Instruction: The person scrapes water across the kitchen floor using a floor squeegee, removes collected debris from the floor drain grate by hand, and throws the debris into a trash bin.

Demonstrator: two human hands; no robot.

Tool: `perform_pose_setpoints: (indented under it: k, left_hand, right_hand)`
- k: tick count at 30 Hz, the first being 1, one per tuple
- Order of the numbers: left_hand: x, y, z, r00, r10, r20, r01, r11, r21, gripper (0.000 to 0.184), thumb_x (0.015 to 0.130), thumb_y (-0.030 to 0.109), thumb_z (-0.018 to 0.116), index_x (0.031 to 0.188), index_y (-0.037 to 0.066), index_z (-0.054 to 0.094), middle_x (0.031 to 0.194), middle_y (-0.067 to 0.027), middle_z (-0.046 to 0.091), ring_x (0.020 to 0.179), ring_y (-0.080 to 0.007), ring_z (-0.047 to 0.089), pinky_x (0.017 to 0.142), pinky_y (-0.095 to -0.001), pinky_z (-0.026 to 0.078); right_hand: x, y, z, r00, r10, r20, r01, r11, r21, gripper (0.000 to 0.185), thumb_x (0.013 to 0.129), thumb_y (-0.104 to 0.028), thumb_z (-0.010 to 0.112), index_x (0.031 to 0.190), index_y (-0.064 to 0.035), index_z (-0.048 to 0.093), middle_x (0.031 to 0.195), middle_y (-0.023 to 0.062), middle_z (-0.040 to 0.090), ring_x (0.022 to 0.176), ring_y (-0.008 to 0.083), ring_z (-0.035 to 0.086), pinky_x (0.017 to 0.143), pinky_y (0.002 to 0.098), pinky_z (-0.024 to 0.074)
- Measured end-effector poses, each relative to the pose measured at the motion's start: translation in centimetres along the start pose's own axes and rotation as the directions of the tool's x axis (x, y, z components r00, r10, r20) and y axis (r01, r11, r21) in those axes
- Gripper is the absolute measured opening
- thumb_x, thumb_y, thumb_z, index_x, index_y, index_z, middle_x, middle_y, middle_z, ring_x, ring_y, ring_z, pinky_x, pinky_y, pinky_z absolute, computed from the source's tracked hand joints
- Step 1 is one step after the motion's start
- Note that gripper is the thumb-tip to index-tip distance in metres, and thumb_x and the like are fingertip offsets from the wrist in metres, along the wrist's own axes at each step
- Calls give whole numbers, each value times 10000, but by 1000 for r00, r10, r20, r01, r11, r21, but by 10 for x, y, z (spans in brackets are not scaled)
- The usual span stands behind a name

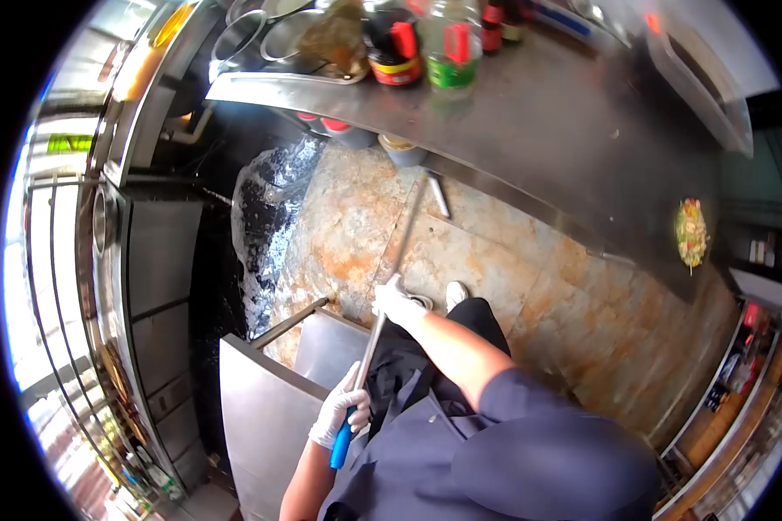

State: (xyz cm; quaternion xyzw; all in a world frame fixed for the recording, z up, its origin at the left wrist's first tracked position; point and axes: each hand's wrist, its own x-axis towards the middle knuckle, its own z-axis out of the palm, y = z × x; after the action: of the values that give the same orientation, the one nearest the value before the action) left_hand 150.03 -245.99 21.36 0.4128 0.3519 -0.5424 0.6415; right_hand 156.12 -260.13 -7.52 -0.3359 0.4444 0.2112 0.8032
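Observation:
A long metal pole [371,352] with a blue end runs from low centre up towards the floor under the counter. Near its blue end, my left hand [341,415], in a white glove, is wrapped round it. Higher up the pole, my right hand [397,301], also gloved in white, is closed on it. The upper part of the pole is blurred, and its far end lies near a white strip [440,196] by the counter's lower edge. Below the hands are my dark trousers and a white shoe [456,295].
A steel counter [547,113] crosses the top, bearing bottles [450,52], metal bowls [237,39] and a plate of food [692,233]. Buckets [401,152] stand beneath it. Wet dark floor [274,208] lies left, beside steel cabinets [161,260]. A steel unit [269,417] is close at lower left.

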Motion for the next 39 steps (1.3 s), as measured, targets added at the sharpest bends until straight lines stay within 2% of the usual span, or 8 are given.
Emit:
perform_pose_setpoints:
  k: [4, 11, 15, 20, 28, 31, 33, 39]
  left_hand:
    - [-8, 33, -16, 977, -193, 94, 171, 964, 204, 755, 880, -9, 500, 1542, 165, 180, 670, -13, 446, 425, -85, 388, 372, -227, 329]
    - [37, 86, -56, 941, -278, 194, 126, 818, 561, 612, 888, 98, 563, 1468, 78, 368, 708, 18, 487, 485, -51, 416, 417, -214, 360]
    - [-81, 154, -126, 989, -136, -56, 137, 717, 683, 624, 877, 87, 574, 1470, 86, 379, 718, 6, 508, 507, -63, 451, 420, -230, 390]
    - [-178, 187, -152, 937, 16, -348, 233, 715, 659, 669, 857, 46, 588, 1482, 77, 351, 690, -10, 516, 481, -72, 450, 433, -244, 413]
    - [-141, 261, -116, 996, 26, -80, 49, 590, 806, 656, 852, 65, 562, 1470, 19, 346, 672, -11, 507, 514, -84, 479, 466, -258, 418]
    - [-39, 270, -121, 989, -49, 141, -71, 675, 735, 624, 860, 86, 565, 1455, 38, 384, 686, 7, 513, 515, -74, 475, 469, -244, 408]
    - [32, 264, -127, 967, -101, 232, -87, 729, 678, 610, 864, 82, 572, 1450, 58, 403, 700, 15, 519, 517, -67, 472, 463, -233, 400]
    - [36, 301, -190, 983, -131, 132, 45, 857, 514, 699, 868, 81, 575, 1503, 59, 284, 758, -13, 532, 515, -71, 454, 422, -237, 375]
  right_hand:
    - [13, 87, -99, 970, 171, -172, -108, 940, 323, 137, 963, -165, 534, 835, -118, 541, 603, 13, 489, 468, 134, 441, 442, 273, 414]
    - [-61, 49, -19, 769, 306, -562, -288, 950, 123, 368, 896, -13, 524, 1247, 19, 415, 930, 202, 566, 777, 349, 636, 664, 494, 574]
    - [-24, 127, 113, 884, 430, -182, -423, 903, 79, 331, 928, -154, 461, 1210, 14, 510, 1095, 209, 600, 1017, 370, 595, 823, 494, 534]
    - [-95, 76, 302, 886, 462, -35, -463, 884, -60, 886, 907, -36, 490, 1453, -43, -208, 1028, 196, 600, 758, 262, 670, 621, 389, 601]
    - [-57, 7, 262, 916, 398, -47, -397, 918, 29, 454, 935, -23, 425, 1358, 14, 263, 1002, 264, 589, 751, 309, 657, 621, 432, 583]
    - [24, -7, 153, 980, 199, 11, -199, 977, 80, 91, 916, -55, 450, 948, 8, 509, 794, 109, 555, 692, 273, 600, 594, 417, 546]
    - [34, -48, 129, 924, 121, 362, -218, 946, 239, 210, 962, -156, 390, 1121, -34, 454, 1015, 133, 547, 835, 298, 612, 705, 455, 541]
    - [90, -35, 212, 965, 139, -221, -92, 973, 213, 423, 987, -241, 401, 1335, 0, 403, 1197, 189, 552, 984, 299, 614, 735, 454, 546]
